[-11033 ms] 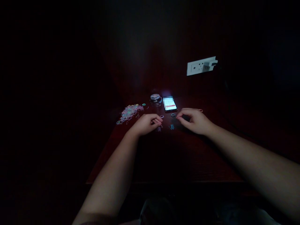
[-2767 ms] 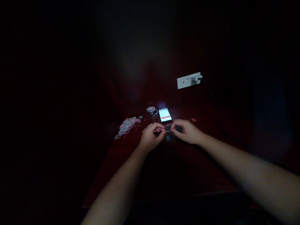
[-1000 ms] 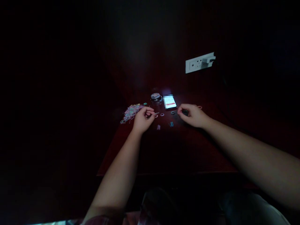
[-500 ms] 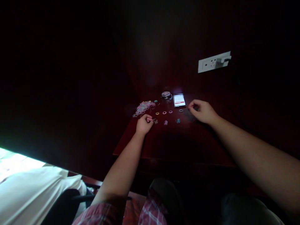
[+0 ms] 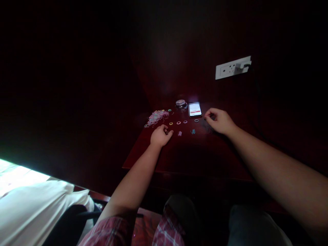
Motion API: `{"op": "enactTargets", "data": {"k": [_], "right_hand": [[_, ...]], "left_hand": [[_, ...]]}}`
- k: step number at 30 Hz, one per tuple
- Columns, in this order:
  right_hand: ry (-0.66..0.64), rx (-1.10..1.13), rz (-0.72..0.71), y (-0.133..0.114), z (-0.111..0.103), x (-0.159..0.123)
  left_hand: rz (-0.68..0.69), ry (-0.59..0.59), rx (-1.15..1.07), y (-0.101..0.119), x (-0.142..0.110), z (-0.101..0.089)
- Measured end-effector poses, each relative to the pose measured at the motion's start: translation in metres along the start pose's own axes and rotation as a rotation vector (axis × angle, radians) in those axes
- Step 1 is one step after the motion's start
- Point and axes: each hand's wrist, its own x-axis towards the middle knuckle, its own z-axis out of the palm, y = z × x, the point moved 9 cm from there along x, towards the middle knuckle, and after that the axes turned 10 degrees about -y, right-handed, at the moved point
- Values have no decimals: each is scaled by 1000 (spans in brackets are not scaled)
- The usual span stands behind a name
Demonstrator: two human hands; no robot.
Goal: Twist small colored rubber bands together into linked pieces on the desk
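Observation:
My left hand [image 5: 161, 135] rests on a dark red table [image 5: 194, 157], its fingers curled in a pinch on something too small to make out. Just beyond it lie a pile of small coloured rubber bands [image 5: 155, 117] and a row of single bands [image 5: 178, 122]. My right hand [image 5: 219, 121] lies further right with curled fingers, thumb and forefinger pinched near a dark band [image 5: 196, 120]. A lit phone [image 5: 195, 109] lies between the hands at the back, beside a small clear round container [image 5: 180, 103].
A white wall socket [image 5: 232, 67] with a plug in it sits on the dark wall at the right. White cloth [image 5: 38, 205] is brightly lit at the lower left. My lap in plaid fabric [image 5: 164, 229] shows at the bottom. The room is very dark.
Both hands worked together at the middle, then drew apart. The left hand has shifted slightly right toward the loose bands. The view swung left, bringing the white cloth in.

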Motion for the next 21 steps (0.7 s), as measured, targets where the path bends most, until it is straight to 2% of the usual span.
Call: {"op": "enactTargets", "data": {"k": [3,5,14,21], "right_hand": [[18,3,17,4,-2,0],[40,8,46,9,-5,0],[135,18,158,37,-14,-8],[148,-74,269,49,-13,-18]], "left_hand": [[33,-3,100,14,3,4],[22,-27,100,16,4,7],[57,5,-98,5,4,6],[-1,34,-74,2,4,4]]}}
